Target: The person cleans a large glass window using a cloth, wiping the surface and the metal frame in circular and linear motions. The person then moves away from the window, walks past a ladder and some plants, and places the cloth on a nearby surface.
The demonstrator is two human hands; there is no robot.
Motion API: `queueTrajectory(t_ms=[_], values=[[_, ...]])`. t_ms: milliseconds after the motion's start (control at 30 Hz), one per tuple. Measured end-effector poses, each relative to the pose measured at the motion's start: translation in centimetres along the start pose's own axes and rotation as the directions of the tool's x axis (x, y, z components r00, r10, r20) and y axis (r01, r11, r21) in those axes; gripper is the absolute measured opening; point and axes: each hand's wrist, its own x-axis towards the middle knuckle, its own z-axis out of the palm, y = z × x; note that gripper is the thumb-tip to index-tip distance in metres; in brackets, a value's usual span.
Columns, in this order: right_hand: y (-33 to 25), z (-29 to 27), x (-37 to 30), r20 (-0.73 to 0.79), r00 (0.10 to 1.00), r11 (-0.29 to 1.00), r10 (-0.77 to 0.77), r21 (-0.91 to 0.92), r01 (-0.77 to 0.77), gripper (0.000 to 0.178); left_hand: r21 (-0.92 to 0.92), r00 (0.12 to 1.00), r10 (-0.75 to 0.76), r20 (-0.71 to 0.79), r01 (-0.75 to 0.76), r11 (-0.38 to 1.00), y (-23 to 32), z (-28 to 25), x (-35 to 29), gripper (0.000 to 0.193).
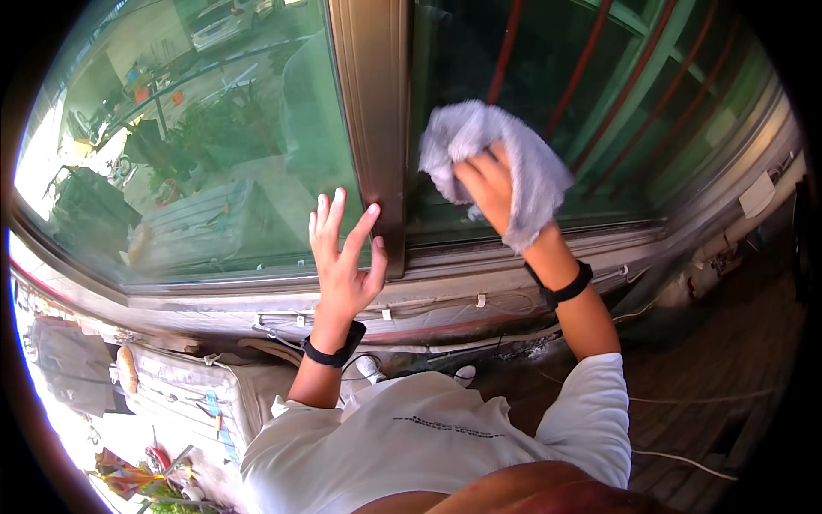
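Note:
A light grey-lilac cloth (535,163) is bunched in my right hand (488,184), which presses it against the right window pane (454,60). Part of the cloth drapes over the back of that hand and down toward the wrist. My left hand (342,261) is open with its fingers spread, in front of the lower corner of the left window pane (282,171), beside the brown metal window frame post (372,111). Whether its fingertips touch the glass or the frame I cannot tell. Black bands circle both wrists.
Behind the right pane run several red bars (582,64). Below the window a ledge (428,304) carries clipped cables, with a pale pipe (462,344) under it. At lower left stands a covered, pale piece of furniture (180,385) with small items on it. A thin cord (685,463) lies on the dark floor at right.

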Motion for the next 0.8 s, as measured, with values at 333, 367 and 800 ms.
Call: queueTrajectory(t_ms=[333,367,800], values=[[3.8,0.0,4.4,-0.441,0.897,0.987,0.031,0.154,0.042,0.034,0.008,1.0,0.013,0.01,-0.013,1.0,0.3,-0.1,-0.4,0.047],[1.5,0.0,2.8,-0.311,0.946,0.966,0.09,0.26,-0.007,0.037,0.0,0.999,0.037,-0.004,-0.037,0.999,0.3,-0.3,-0.4,0.047],[-5.4,5.8,-19.1,0.142,0.833,0.791,0.535,0.261,-0.553,0.016,0.039,0.994,0.108,-0.034,-0.106,0.994,-1.3,1.7,-0.9,0.059]])
